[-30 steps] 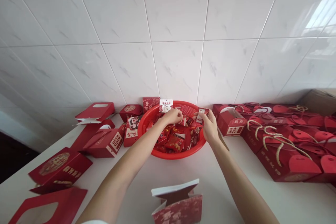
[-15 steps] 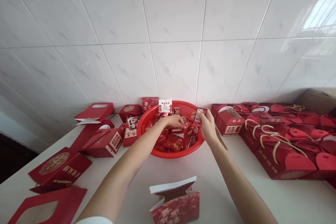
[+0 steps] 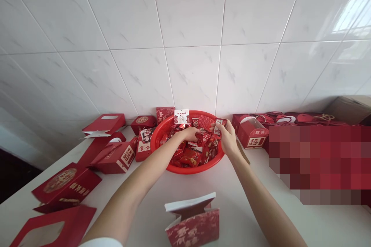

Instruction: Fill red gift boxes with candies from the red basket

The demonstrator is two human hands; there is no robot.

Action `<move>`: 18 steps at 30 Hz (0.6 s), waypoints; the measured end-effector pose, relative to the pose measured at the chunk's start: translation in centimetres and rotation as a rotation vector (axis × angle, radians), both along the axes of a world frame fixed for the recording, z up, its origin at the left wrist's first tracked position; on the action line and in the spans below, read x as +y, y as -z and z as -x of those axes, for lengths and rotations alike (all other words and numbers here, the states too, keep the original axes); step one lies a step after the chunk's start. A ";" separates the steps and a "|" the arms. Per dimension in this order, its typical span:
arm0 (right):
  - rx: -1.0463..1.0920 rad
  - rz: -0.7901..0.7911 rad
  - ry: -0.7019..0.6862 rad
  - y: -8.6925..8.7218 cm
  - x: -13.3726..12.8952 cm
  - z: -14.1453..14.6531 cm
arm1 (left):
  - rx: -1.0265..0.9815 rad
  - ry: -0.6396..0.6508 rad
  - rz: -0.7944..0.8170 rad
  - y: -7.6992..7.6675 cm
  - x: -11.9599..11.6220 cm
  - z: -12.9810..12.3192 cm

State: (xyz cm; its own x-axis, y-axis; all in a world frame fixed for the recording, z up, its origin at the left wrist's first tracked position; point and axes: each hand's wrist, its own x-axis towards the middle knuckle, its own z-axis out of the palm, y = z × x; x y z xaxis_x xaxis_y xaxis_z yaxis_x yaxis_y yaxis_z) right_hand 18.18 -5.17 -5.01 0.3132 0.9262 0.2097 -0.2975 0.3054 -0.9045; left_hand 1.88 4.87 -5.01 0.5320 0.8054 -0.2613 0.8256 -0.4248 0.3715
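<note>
Your right grip [image 3: 225, 131] is closed on a small red packet [image 3: 219, 125]; your left grip [image 3: 193, 134] touches sweets [image 3: 191, 156], its openness unclear.

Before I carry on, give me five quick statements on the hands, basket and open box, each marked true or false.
1. The right hand holds a small red packet at the right side of the red basket. True.
2. The left hand is inside the open patterned box. False: it is over the wrapped packets in the basket.
3. The open patterned box stands outside the basket, on the near side. True.
4. The basket is empty. False: many red wrapped packets lie in it.
5. A white printed card is at the basket's far side, near the tiled wall. True.
</note>
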 end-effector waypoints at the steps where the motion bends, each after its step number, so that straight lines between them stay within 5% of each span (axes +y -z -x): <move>1: 0.002 0.002 -0.002 0.0 0.0 0.0 | 0.018 0.005 0.008 0.1 0.0 -0.2; 9: -0.011 -0.004 -0.007 -0.2 -0.1 -0.1 | 0.049 0.097 0.070 0.3 -0.4 -0.6; 18: -0.039 -0.006 -0.014 0.1 0.2 -0.3 | 0.048 0.082 -0.091 -0.4 -1.5 -1.7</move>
